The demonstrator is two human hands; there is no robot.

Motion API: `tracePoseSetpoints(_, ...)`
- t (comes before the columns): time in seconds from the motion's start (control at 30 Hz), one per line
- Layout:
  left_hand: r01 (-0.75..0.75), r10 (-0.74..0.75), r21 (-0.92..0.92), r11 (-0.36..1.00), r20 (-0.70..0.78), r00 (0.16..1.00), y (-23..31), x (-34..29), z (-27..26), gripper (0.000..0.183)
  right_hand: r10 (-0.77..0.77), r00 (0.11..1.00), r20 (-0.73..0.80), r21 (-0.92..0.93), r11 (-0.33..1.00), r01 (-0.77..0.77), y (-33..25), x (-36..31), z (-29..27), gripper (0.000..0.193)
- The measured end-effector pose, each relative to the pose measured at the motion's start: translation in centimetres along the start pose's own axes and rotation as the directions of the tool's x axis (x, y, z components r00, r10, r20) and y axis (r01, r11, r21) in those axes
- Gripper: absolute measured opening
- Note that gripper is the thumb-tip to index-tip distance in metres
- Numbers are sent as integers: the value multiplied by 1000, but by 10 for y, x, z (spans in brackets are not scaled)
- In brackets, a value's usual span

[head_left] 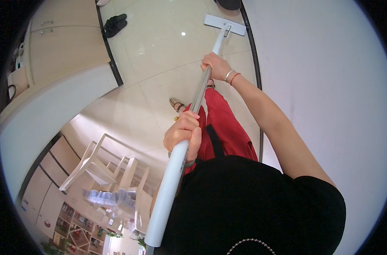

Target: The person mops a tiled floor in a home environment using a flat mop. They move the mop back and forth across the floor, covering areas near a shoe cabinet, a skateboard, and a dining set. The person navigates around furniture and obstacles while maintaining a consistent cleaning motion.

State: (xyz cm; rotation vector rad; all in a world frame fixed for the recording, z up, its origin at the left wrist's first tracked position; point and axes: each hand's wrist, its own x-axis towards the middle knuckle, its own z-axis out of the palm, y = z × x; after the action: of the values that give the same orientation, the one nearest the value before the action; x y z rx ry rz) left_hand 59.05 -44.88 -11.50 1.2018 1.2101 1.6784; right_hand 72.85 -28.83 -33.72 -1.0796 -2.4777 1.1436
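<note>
A flat mop (pixel 224 24) with a white rectangular head lies against the tiled floor, close to the black baseboard on the right. Its long handle, part silver and part white, runs back toward my body. My left hand (pixel 184 132) is wrapped round the handle just ahead of the thick white grip (pixel 168 191). Farther down the pole, my right hand (pixel 217 66) is closed on it where the silver tube meets the white lower section. My right arm is stretched forward; most of my left arm is hidden.
Black shoes (pixel 115 25) stand beside the wooden cabinet (pixel 64 42) at the far left. A dark round object (pixel 229 4) is beyond the mop head. A white wall (pixel 321 97) rises on the right. White chairs (pixel 104 163) and shelves (pixel 78 229) are at the lower left.
</note>
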Motion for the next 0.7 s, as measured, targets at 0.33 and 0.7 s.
tracePoseSetpoints(0.33, 79, -64, -39, 996, 296, 953, 47, -31, -70, 19, 154, 975, -160, 125, 983, -135, -65, -74, 71, 15)
tracePoseSetpoints(0.7, 168, -198, 109, 980, 392, 899, 139, -42, -228, 24, 69, 951, -302, 284, 958, 21, -238, -40, 191, 17)
